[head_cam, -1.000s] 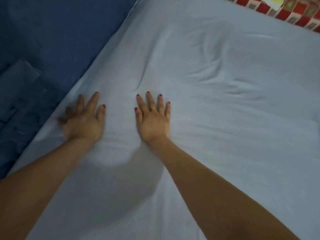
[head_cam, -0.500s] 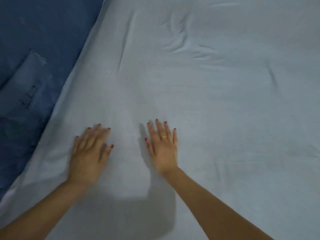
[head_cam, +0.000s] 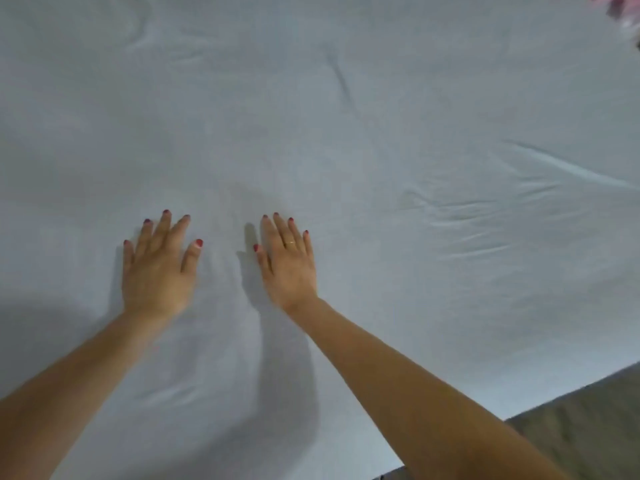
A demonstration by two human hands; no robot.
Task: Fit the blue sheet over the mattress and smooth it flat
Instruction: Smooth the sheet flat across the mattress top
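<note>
The pale blue sheet (head_cam: 346, 140) covers the mattress and fills nearly the whole view. My left hand (head_cam: 157, 268) lies flat on it, palm down, fingers spread. My right hand (head_cam: 289, 263), with a ring on one finger, lies flat beside it a short gap to the right. Neither hand holds cloth. A band of wrinkles (head_cam: 485, 216) runs across the sheet to the right of my right hand. Fainter creases (head_cam: 162, 39) show at the far left, and one short fold (head_cam: 341, 77) lies at the far middle.
The near right edge of the mattress (head_cam: 519, 410) runs diagonally, with dark grey floor (head_cam: 588, 431) beyond it. A bit of pink, blurred object (head_cam: 623, 5) shows at the top right corner.
My view and both hands have shifted to the right along the sheet. The dark blue fabric at the left has left the view and the mattress's near right edge has come in.
</note>
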